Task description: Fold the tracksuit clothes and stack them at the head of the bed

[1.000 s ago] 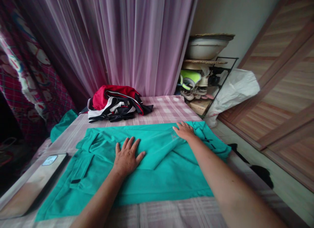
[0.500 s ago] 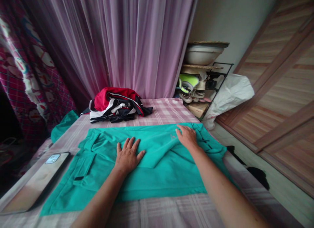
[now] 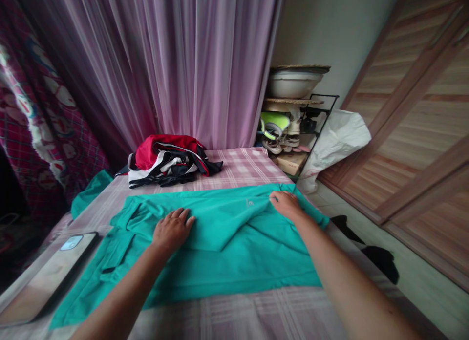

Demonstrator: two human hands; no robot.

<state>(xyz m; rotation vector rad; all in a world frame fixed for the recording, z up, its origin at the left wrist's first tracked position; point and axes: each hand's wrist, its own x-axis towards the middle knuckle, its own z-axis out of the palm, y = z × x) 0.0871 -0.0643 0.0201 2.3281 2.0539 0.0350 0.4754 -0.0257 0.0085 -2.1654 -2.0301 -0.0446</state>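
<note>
A teal jacket (image 3: 234, 266) lies folded and fairly flat across the bed in front of me, with a small printed logo near its far edge. On its left part, a sleeve end with a dark tab shows. My left hand (image 3: 172, 227) rests palm down on the left half, fingers extended and slightly apart. Over by the right end, my right hand (image 3: 286, 203) presses on the cloth with its fingers a little bent; no lifted fabric shows in it. Diagonal creases run through the fabric between both hands.
A phone (image 3: 47, 276) lies face down at the left edge. Red, white and black clothes (image 3: 172, 159) are heaped behind the jacket on the checked sheet (image 3: 249, 164). Beyond the bed's right side stand a shoe rack (image 3: 293, 135), a white bag (image 3: 337, 139) and wooden doors (image 3: 414, 149).
My left hand has slid left over the jacket. My right hand has shifted slightly toward the right end, uncovering the logo, and its fingers are more bent. The view has turned slightly right.
</note>
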